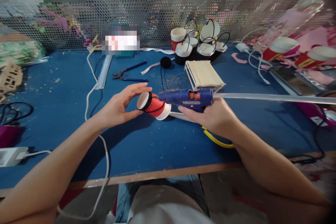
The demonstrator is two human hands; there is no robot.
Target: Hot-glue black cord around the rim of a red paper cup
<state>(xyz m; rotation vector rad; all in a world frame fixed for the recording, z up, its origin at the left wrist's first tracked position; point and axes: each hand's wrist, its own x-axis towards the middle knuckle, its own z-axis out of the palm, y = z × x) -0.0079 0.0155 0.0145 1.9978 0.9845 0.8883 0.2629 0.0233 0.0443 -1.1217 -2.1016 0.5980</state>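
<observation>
Tilted on its side, a red and white paper cup [156, 107] with black cord around it is held by my left hand [123, 106], thumb and fingers gripping its base end. My right hand [215, 113] is wrapped round a blue hot glue gun [181, 98], whose nozzle meets the cup near the black band. A long clear glue stick [275, 97] sticks out of the gun's back to the right. Below my right hand lies a yellow curved handle [217, 140], partly hidden. The glue gun's trigger is covered by my fingers.
Blue-handled pliers [131, 71], a black pompom [166, 62] and a stick-built frame [204, 74] lie beyond my hands. Several corded cups [183, 49] stand at the back by the perforated metal screen [147, 10]. A white cable [105, 147] crosses the left side; a phone [288, 81] lies right.
</observation>
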